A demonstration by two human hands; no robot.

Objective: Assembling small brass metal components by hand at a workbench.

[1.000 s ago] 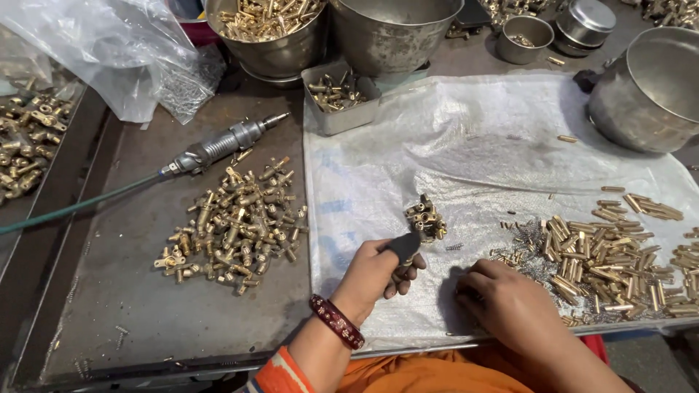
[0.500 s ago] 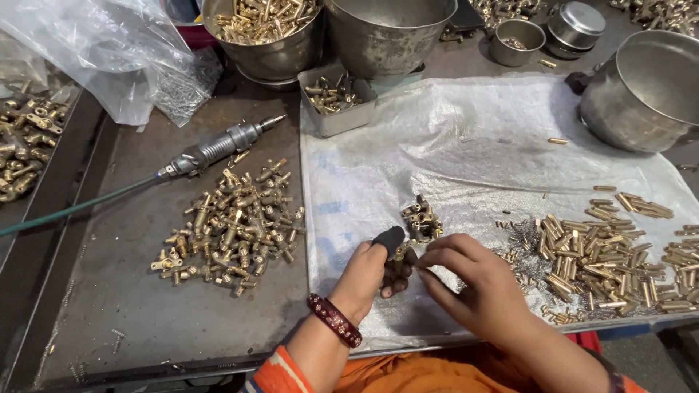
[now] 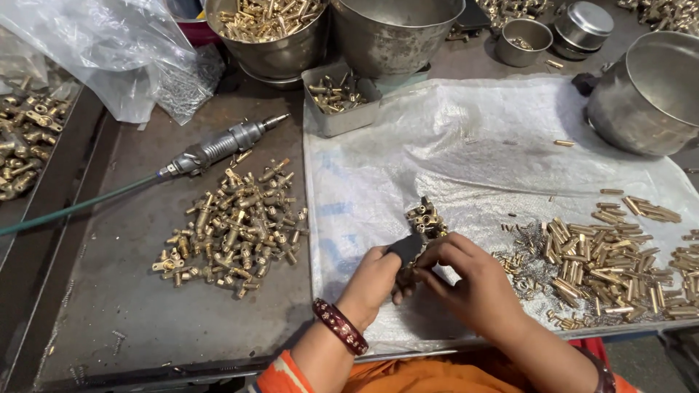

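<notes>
Over the white sheet (image 3: 466,138), left hand (image 3: 378,280) and right hand (image 3: 473,287) together, fingers pinching a small brass part (image 3: 409,273).

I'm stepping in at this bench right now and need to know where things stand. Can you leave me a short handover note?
Left hand: holds a small dark-tipped brass piece at the front of the white sheet.
Right hand: fingertips meet the same piece; whether it grips cannot be told.
Just beyond the hands: small cluster of brass parts.
Right: pile of brass tubes and small springs.
Left, on the metal tray: heap of brass fittings and an air-driven tool, untouched.
Done or left: most tubes lie loose in the pile.
</notes>
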